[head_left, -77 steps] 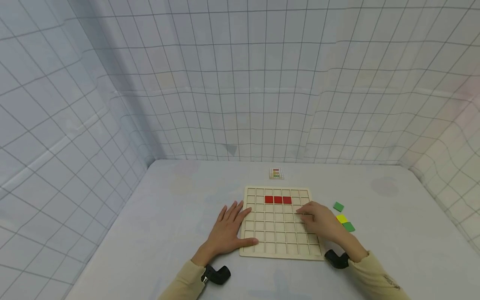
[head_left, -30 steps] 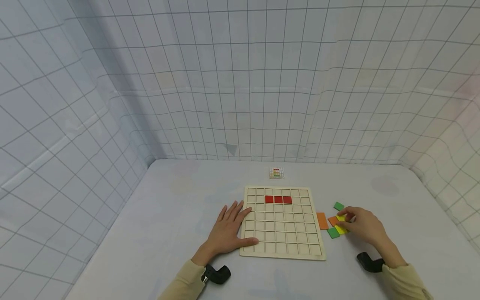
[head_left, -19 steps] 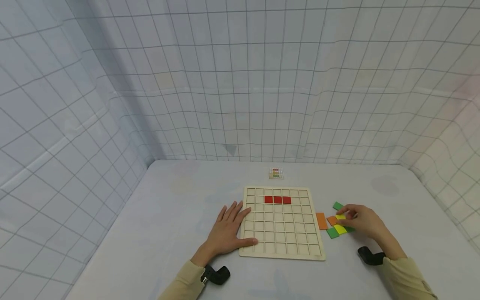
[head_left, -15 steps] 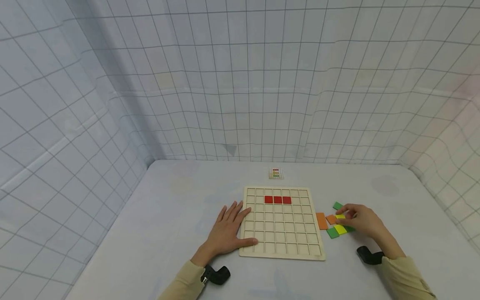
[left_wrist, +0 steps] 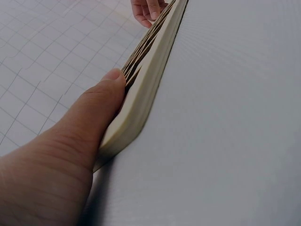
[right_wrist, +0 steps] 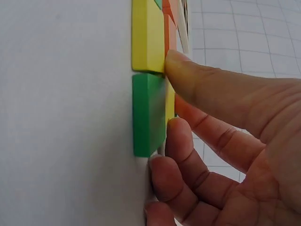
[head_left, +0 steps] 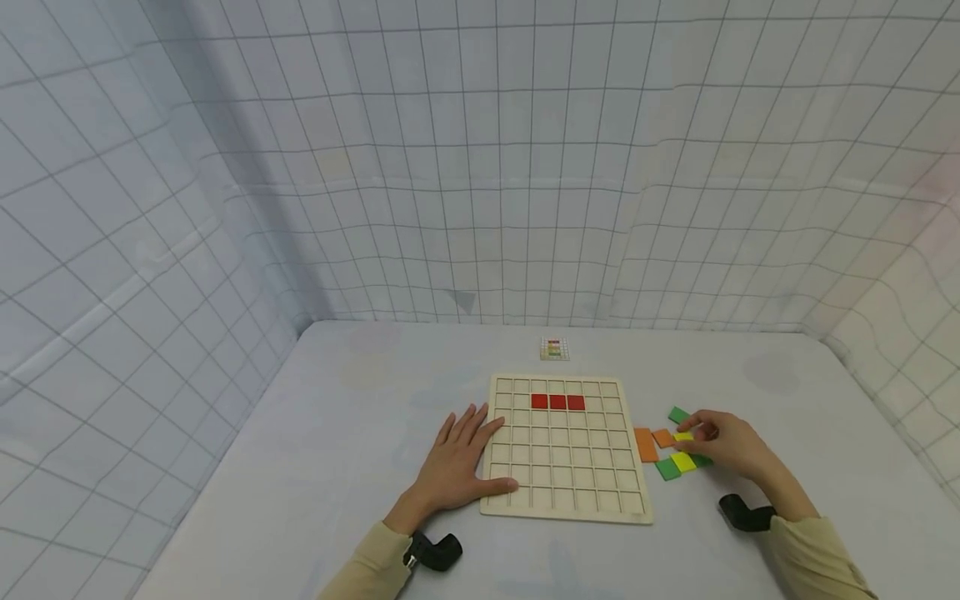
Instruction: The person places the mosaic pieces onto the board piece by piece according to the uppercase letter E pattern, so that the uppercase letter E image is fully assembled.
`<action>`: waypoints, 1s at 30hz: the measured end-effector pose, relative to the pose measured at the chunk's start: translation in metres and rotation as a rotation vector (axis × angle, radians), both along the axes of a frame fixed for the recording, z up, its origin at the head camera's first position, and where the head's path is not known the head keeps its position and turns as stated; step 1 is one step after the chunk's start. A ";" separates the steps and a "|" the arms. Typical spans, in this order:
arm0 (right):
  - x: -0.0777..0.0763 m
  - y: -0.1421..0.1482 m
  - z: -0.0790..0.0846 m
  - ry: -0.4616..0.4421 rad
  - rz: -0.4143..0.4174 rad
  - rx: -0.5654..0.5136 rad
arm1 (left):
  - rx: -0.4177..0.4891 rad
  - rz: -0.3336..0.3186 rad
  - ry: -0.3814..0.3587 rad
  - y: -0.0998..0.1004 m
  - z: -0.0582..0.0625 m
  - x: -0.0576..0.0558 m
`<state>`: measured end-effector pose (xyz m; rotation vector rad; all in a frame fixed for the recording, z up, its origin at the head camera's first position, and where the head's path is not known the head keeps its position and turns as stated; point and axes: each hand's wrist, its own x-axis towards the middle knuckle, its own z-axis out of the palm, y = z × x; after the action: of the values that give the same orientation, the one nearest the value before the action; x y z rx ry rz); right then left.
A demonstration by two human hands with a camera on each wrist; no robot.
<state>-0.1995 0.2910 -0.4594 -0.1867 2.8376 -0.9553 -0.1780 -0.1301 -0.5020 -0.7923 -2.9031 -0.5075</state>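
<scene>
One orange tile (head_left: 663, 437) now nearer the board (head_left: 561, 475)

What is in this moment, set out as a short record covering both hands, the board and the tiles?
board: flat, left of the loose tiles
red tiles: three side by side, second row from the far edge
loose tile colours: orange, yellow, green
card: beyond the board, coloured grid
left hand: fingers spread, thumb over the board's edge
right hand: at the loose tiles; whether it pinches one is unclear
</scene>
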 end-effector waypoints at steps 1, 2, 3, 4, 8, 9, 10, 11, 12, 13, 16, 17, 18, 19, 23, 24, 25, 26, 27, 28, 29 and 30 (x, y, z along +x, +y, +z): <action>0.000 0.001 0.000 -0.002 0.001 0.000 | 0.001 0.000 0.002 0.000 0.000 0.000; 0.000 0.002 -0.001 -0.005 -0.003 0.002 | 0.006 -0.002 0.006 0.000 0.000 0.000; 0.000 0.003 -0.001 -0.004 -0.009 0.007 | 0.006 -0.002 0.010 0.000 0.000 0.000; 0.000 0.003 -0.001 -0.004 -0.013 0.012 | 0.008 -0.003 0.013 0.000 0.000 0.001; 0.000 0.002 0.000 -0.002 -0.037 0.037 | 0.030 -0.008 0.025 0.000 0.002 0.001; -0.001 0.002 -0.001 -0.001 -0.042 0.042 | 0.030 -0.008 0.025 0.000 0.002 0.002; -0.001 0.001 -0.001 -0.002 -0.045 0.044 | 0.032 -0.007 0.023 0.000 0.002 0.002; -0.001 0.000 -0.001 -0.001 -0.049 0.048 | 0.030 -0.006 0.019 0.000 0.002 0.001; -0.001 -0.001 -0.001 0.003 -0.053 0.052 | 0.024 -0.002 0.014 0.000 0.002 0.001; -0.001 -0.001 -0.001 0.006 -0.057 0.056 | 0.019 0.000 0.010 0.000 0.002 0.001; -0.002 -0.003 -0.002 0.021 -0.063 0.074 | 0.009 0.004 0.002 0.000 0.001 0.000; -0.002 -0.003 -0.002 0.027 -0.063 0.080 | 0.010 0.004 0.002 0.000 0.001 0.000; -0.002 -0.003 -0.003 0.029 -0.064 0.084 | 0.011 0.003 0.003 0.000 0.001 0.000; -0.002 -0.003 -0.003 0.030 -0.065 0.087 | 0.013 0.002 0.005 0.000 0.000 0.000; -0.002 -0.002 -0.003 0.021 -0.055 0.092 | 0.014 -0.002 0.002 0.000 0.000 0.000; -0.002 -0.002 -0.002 0.015 -0.053 0.092 | 0.014 -0.004 0.001 0.000 0.000 0.000; -0.002 -0.002 -0.002 0.009 -0.049 0.089 | 0.015 -0.005 0.001 0.000 0.000 0.000; -0.001 -0.001 -0.001 0.004 -0.041 0.081 | 0.016 -0.006 0.002 0.000 0.000 0.000; -0.001 -0.001 0.000 -0.001 -0.035 0.072 | 0.015 -0.006 0.005 0.000 0.000 0.000; -0.001 -0.001 0.001 -0.005 -0.028 0.063 | 0.014 -0.006 0.006 0.000 0.000 0.000; 0.000 0.000 0.002 -0.007 -0.022 0.054 | 0.013 -0.007 0.009 0.000 0.000 0.000; 0.000 0.000 0.002 -0.008 -0.016 0.044 | 0.012 -0.007 0.013 0.000 0.000 0.000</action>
<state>-0.1997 0.2907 -0.4571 -0.1559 2.8542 -0.8939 -0.1779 -0.1301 -0.5018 -0.8009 -2.8837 -0.5186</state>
